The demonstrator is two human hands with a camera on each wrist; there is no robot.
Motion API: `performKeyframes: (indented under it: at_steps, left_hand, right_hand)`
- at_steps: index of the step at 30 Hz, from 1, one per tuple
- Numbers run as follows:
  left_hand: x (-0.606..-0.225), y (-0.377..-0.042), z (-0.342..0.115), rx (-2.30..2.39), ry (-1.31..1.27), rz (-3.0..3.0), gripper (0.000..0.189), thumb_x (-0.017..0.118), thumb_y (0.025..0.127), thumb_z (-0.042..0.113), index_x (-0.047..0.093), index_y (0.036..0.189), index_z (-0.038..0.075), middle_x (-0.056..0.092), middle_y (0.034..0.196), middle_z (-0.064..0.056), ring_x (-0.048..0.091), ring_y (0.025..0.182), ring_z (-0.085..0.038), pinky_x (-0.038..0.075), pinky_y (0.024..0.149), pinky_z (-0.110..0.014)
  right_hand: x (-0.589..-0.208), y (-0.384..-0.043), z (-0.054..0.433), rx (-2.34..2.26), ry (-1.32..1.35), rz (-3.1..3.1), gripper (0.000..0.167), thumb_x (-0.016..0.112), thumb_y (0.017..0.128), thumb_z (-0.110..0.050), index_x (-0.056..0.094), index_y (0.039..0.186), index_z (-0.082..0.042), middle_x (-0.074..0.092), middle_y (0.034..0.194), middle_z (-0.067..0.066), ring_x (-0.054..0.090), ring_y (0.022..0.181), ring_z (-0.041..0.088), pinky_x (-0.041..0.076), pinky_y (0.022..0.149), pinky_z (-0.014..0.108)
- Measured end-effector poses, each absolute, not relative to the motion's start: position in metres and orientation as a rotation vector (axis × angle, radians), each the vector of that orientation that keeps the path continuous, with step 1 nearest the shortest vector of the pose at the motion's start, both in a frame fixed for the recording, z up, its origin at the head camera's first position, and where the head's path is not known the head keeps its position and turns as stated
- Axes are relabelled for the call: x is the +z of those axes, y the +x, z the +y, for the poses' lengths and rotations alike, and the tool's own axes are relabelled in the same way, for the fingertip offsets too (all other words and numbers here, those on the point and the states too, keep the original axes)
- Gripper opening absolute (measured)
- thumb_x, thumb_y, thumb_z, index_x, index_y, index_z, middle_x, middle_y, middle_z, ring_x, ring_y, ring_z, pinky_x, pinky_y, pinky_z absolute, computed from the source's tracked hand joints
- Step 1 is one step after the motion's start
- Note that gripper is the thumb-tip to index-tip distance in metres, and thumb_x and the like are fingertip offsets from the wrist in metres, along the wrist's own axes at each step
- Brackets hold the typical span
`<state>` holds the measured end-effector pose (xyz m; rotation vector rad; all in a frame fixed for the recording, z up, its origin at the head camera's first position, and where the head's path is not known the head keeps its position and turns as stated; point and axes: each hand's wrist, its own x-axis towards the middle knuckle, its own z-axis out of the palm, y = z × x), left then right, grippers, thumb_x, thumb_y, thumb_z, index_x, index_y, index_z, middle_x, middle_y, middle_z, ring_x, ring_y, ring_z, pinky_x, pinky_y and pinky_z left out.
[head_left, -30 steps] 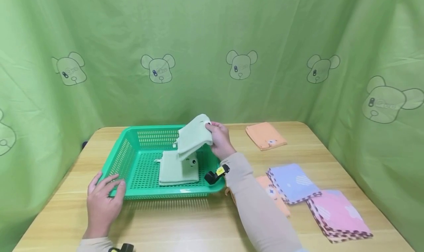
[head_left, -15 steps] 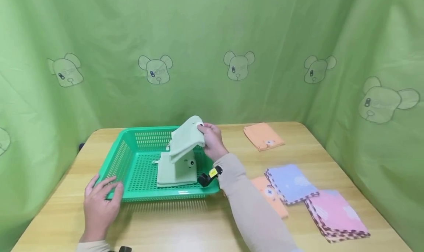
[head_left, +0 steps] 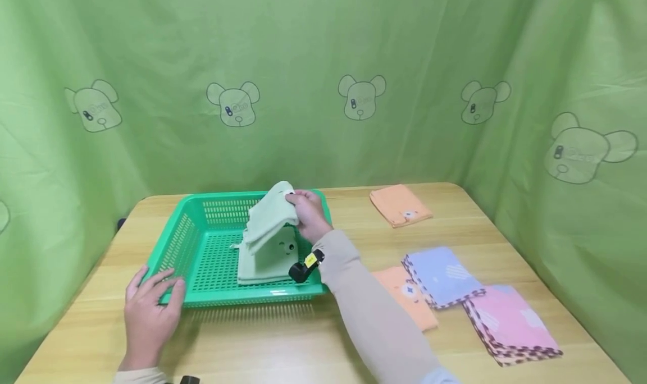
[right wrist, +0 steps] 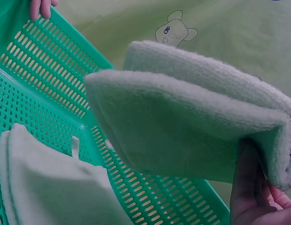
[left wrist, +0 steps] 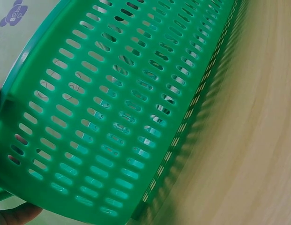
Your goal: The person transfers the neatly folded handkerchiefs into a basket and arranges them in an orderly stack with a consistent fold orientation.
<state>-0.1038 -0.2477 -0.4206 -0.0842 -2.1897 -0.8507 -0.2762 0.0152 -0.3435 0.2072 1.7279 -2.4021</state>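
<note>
Fingers and thumb of the right hand pinch the edge of a folded green towel, which tilts above a second green towel lying in the basket; fingers of the left hand hook over the basket's near left corner. To the right, on the table, lie a far orange cloth, a near orange cloth, a blue cloth and a pink cloth

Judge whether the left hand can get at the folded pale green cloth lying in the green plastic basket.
Probably yes: the left hand would have to release the basket, but bare floor leaves the lying cloth free on its left; the held cloth overhangs only part.
</note>
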Motion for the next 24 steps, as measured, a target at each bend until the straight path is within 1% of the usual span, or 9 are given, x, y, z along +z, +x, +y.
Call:
performKeyframes:
  at_steps: [5, 9, 16, 24]
  left_hand:
    - [-0.4210, -0.1054, -0.2475, -0.841, -0.117, -2.166, 0.020, 0.066, 0.083, 0.013, 0.071, 0.083, -0.006, 0.068, 0.102, -0.025, 0.045, 0.122, -0.047, 0.021, 0.112, -0.048]
    - [-0.4207, -0.1051, -0.2473, -0.841, -0.127, -2.150, 0.019, 0.066, 0.082, 0.013, 0.071, 0.082, -0.005, 0.068, 0.101, -0.025, 0.046, 0.120, -0.047, 0.022, 0.112, -0.048]
    - [-0.4193, -0.1041, -0.2472, -0.860, -0.107, -2.161, 0.018, 0.067, 0.082, 0.012, 0.071, 0.083, -0.005, 0.068, 0.102, -0.025, 0.045, 0.122, -0.048, 0.021, 0.112, -0.050]
    - [-0.4218, -0.1033, -0.2472, -0.855, -0.095, -2.174, 0.020, 0.066, 0.084, 0.014, 0.071, 0.083, -0.005, 0.068, 0.103, -0.025, 0.043, 0.123, -0.048, 0.021, 0.113, -0.048]
  right_hand:
    - [-0.3449, -0.2760, 0.0148, -2.361, 0.206, 1.781, 0.032, 0.061, 0.091, -0.006, 0.053, 0.121, 0.000, 0.060, 0.114, 0.013, 0.062, 0.090, 0.019, 0.055, 0.079, 0.028]
    - [-0.3455, -0.2761, 0.0141, -2.333, 0.208, 1.809, 0.032, 0.061, 0.091, -0.006, 0.053, 0.121, 0.001, 0.060, 0.115, 0.014, 0.062, 0.091, 0.020, 0.055, 0.079, 0.028]
    - [-0.3473, -0.2759, 0.0125, -2.301, 0.173, 1.829, 0.032, 0.060, 0.091, -0.005, 0.051, 0.121, 0.002, 0.059, 0.116, 0.015, 0.062, 0.094, 0.022, 0.055, 0.082, 0.029]
    - [-0.3519, -0.2748, 0.0132, -2.240, 0.148, 1.865, 0.034, 0.060, 0.089, -0.003, 0.051, 0.122, 0.002, 0.060, 0.114, 0.016, 0.063, 0.088, 0.021, 0.056, 0.075, 0.028]
